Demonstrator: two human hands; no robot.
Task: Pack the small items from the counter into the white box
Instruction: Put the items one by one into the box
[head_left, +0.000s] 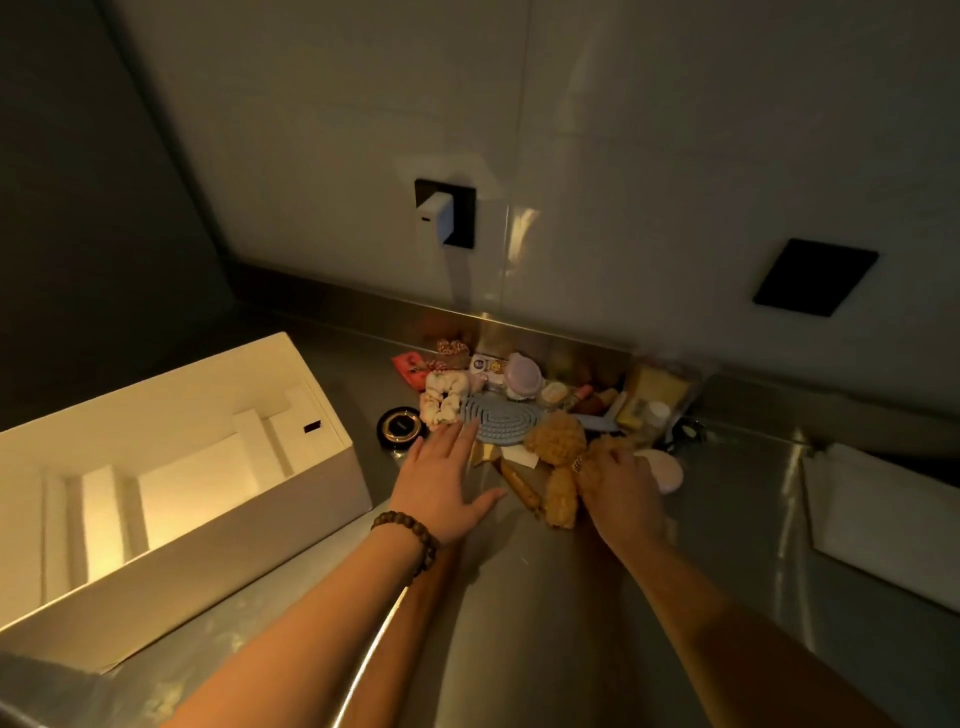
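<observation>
- Two hands reach over the steel table: left hand flat, fingers released.
- Right hand grasps the tan plush bear.
- White box sits left.

**Colours on the counter**

We see a white box, a steel-grey counter, a blue disc ridged in rings, a cream floral scrunchie, tan fuzzy sponges, a lilac lid, a black compact rimmed in gold, and brown wrist beads.
</observation>
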